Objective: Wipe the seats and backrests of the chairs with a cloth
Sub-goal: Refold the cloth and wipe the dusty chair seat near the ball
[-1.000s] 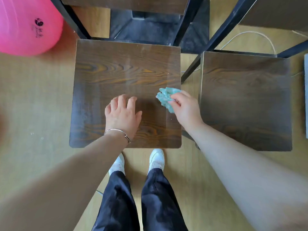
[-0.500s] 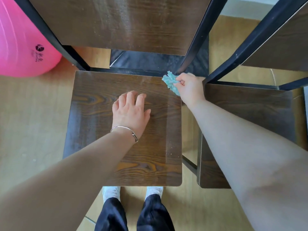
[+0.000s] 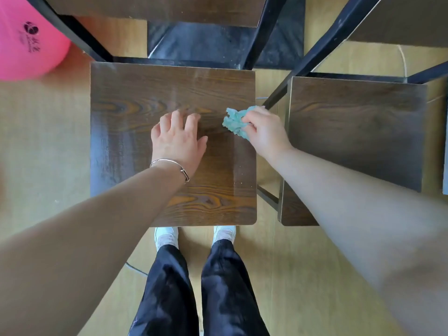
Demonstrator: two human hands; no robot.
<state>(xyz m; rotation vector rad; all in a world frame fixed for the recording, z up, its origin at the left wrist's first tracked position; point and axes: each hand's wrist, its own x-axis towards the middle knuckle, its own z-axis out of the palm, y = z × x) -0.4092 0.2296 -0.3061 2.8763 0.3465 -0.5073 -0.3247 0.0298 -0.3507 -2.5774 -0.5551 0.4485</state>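
Observation:
A dark wood chair seat (image 3: 135,98) lies directly below me, its backrest (image 3: 155,8) at the top of the view on black metal legs. My left hand (image 3: 178,140) rests flat on the middle of the seat, fingers spread. My right hand (image 3: 264,132) grips a crumpled teal cloth (image 3: 234,121) and presses it on the seat's right side, just right of my left hand. A second chair seat (image 3: 358,127) of the same wood stands to the right, its backrest (image 3: 402,20) at the top right.
A large pink ball (image 3: 26,40) sits on the wooden floor (image 3: 41,151) at the upper left. Black metal chair legs (image 3: 315,49) cross between the two chairs. My feet in white shoes (image 3: 167,236) stand at the near edge of the seat.
My right hand has pulled the cloth back from the seat's far right corner toward the middle of its right side. My left hand has stayed flat on the seat. The view has tilted down.

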